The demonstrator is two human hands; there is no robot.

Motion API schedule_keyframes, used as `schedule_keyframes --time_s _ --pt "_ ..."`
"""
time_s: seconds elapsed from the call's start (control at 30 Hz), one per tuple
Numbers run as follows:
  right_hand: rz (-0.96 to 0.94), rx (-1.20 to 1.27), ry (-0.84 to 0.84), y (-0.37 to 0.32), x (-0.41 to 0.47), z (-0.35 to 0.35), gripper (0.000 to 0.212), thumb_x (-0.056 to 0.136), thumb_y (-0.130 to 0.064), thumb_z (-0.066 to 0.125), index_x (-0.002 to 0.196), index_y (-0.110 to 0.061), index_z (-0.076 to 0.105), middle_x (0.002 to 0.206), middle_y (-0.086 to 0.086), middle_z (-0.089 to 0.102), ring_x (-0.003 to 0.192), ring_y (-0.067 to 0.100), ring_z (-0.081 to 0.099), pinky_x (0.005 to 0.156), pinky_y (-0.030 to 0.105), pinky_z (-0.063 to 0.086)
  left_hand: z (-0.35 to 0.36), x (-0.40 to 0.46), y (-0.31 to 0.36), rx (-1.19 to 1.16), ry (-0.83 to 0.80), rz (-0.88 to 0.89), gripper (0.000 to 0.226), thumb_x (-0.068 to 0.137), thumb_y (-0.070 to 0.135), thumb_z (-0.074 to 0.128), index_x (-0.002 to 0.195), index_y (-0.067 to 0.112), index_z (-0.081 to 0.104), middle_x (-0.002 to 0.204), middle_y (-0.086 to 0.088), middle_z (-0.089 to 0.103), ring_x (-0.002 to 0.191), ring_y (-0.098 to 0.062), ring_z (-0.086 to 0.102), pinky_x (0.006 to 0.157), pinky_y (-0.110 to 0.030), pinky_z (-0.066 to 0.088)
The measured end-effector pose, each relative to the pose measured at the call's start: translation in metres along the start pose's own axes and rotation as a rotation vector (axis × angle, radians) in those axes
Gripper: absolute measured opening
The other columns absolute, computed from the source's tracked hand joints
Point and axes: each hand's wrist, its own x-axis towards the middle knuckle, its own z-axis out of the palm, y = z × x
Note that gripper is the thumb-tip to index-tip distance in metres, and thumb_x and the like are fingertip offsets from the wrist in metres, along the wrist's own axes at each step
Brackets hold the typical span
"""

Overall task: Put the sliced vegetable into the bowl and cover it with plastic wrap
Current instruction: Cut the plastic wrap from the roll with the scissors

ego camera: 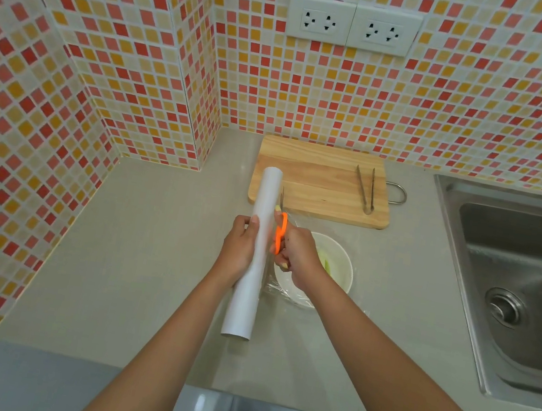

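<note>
A white bowl stands on the grey counter with pale green vegetable slices inside. Clear plastic wrap lies over the bowl and runs left to a long white roll. My left hand grips the roll near its middle, holding it lengthwise just left of the bowl. My right hand holds orange-handled scissors, their blades pointing away from me along the roll's right edge, over the film. My right hand hides part of the bowl.
A wooden cutting board lies behind the bowl with metal tongs on it. A steel sink is set into the counter at the right. Tiled walls close off the back and left, with outlets above.
</note>
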Motion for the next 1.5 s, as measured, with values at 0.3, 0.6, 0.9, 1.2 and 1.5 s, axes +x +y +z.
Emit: schedule_keyframes --time_s 0.3,0.6,0.9,1.2,1.5 --pt "-0.014 0.038 -0.018 -0.004 0.015 -0.001 0.037 0.088 -0.045 0.058 0.072 -0.012 0.057 0.050 0.007 0.052 0.028 0.013 0.027 0.038 0.016 0.018 0.001 -0.001 0.001 -0.010 -0.006 0.005 0.030 0.102 0.042 0.030 0.110 0.017 0.046 0.102 -0.005 0.058 0.090 -0.021 0.056 0.073 -0.033 0.042" --pt "-0.034 0.031 -0.020 -0.011 0.031 -0.003 0.027 0.086 -0.041 0.058 0.082 -0.014 0.058 0.052 0.006 0.051 0.029 0.013 0.026 0.037 0.016 0.017 0.001 -0.001 0.001 -0.007 -0.001 0.006 0.030 0.102 0.041 0.031 0.109 0.017 0.047 0.094 0.001 0.056 0.083 -0.016 0.053 0.069 -0.030 0.040" --pt "-0.032 0.041 0.004 -0.017 0.042 -0.002 0.042 0.087 -0.043 0.059 0.059 -0.012 0.053 0.053 0.007 0.052 0.026 0.013 0.026 0.034 0.014 0.016 0.001 -0.002 0.005 -0.002 -0.010 0.012 0.031 0.102 0.041 0.030 0.109 0.017 0.048 0.091 0.002 0.055 0.079 -0.012 0.052 0.066 -0.028 0.039" --pt "-0.045 0.026 0.010 -0.025 0.045 -0.003 0.048 0.088 -0.045 0.058 0.058 -0.008 0.053 0.055 0.009 0.053 0.026 0.013 0.028 0.034 0.017 0.017 -0.001 -0.003 0.004 0.001 -0.010 0.017 0.029 0.102 0.040 0.030 0.108 0.018 0.049 0.091 0.004 0.055 0.078 -0.009 0.052 0.066 -0.026 0.038" --pt "-0.034 0.024 0.006 -0.026 0.048 -0.002 0.042 0.087 -0.044 0.059 0.065 -0.008 0.056 0.055 0.010 0.053 0.027 0.013 0.027 0.033 0.016 0.017 -0.003 -0.005 0.004 0.010 -0.013 0.030 0.029 0.102 0.039 0.031 0.106 0.018 0.050 0.090 0.003 0.055 0.077 -0.010 0.051 0.065 -0.026 0.037"
